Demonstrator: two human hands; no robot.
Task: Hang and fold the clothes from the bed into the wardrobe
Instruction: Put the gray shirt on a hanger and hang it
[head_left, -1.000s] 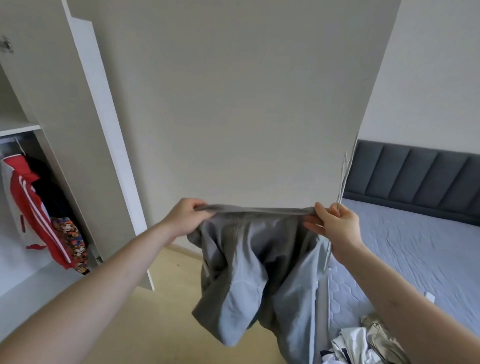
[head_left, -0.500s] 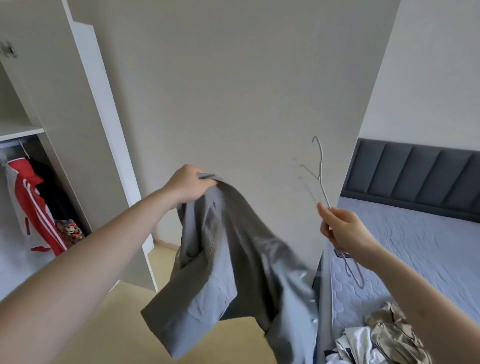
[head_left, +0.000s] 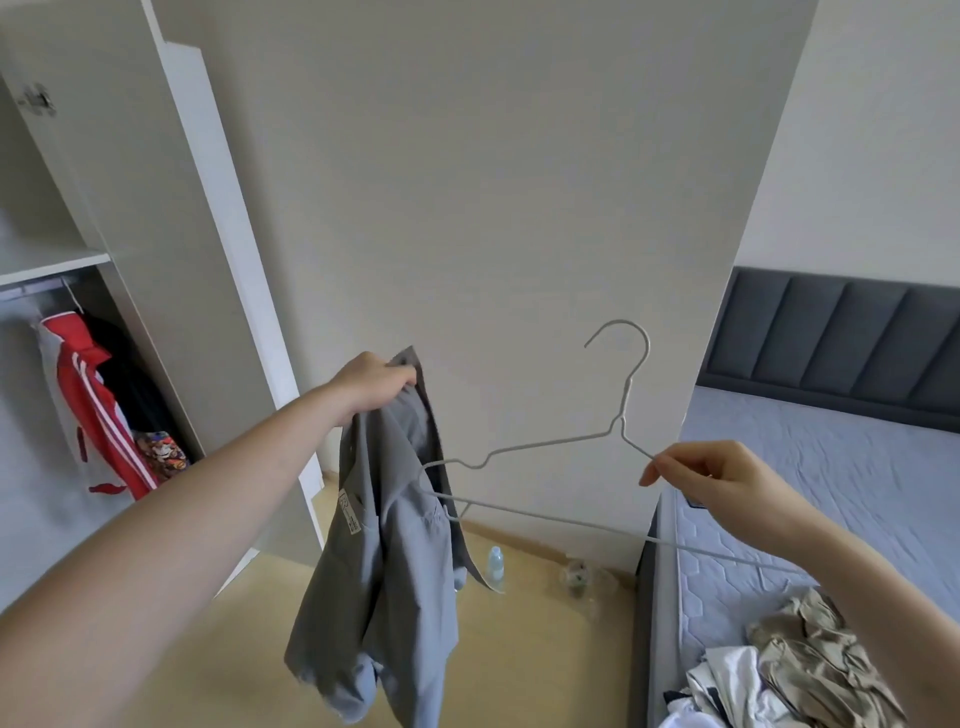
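My left hand (head_left: 371, 387) grips the top edge of a grey shirt (head_left: 387, 561), which hangs down limp in front of the wardrobe's side panel. My right hand (head_left: 709, 480) pinches the right shoulder of a thin white wire hanger (head_left: 540, 512). The hanger is held upright with its hook on top, and its left tip sits against the shirt's opening. The open wardrobe (head_left: 62, 260) is at the left, with a red and white jacket (head_left: 98, 415) hanging on its rail. More clothes (head_left: 779, 670) lie heaped on the bed (head_left: 831, 467) at the lower right.
The white wardrobe door (head_left: 218, 234) stands open between me and the rail. A small plastic bottle (head_left: 495, 562) and crumpled clear plastic (head_left: 579, 574) lie on the wooden floor by the wall. A dark padded headboard (head_left: 852, 338) backs the bed.
My right hand let go of the shirt and swung the hanger out flat toward it. The shirt now dangles from my left hand alone, which rose slightly.
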